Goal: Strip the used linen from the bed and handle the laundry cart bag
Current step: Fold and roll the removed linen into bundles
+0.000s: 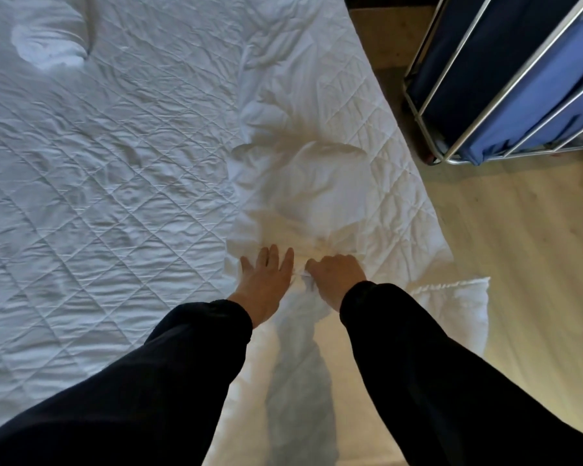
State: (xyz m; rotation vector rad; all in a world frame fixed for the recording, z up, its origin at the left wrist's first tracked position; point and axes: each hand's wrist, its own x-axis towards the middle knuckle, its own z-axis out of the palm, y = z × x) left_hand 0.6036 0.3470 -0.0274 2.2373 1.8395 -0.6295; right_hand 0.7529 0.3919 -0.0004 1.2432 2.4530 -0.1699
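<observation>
A crumpled white sheet (pixel 303 183) lies bunched along the right side of the bed, on the quilted mattress cover (pixel 98 183). My right hand (pixel 335 274) grips a twisted fold of that sheet near the bed's front edge, fingers curled into the cloth. My left hand (pixel 266 280) lies beside it with straight, spread fingers resting flat on the sheet. Both arms are in dark sleeves. The laundry cart (pixel 505 79), a metal frame with a blue bag, stands on the floor at the upper right, apart from the bed.
A bundle of white linen (pixel 48 38) sits at the far left of the bed. A white pillow or duvet (pixel 451 314) hangs off the bed corner by my right arm. Light wooden floor (pixel 525 264) stretches between bed and cart.
</observation>
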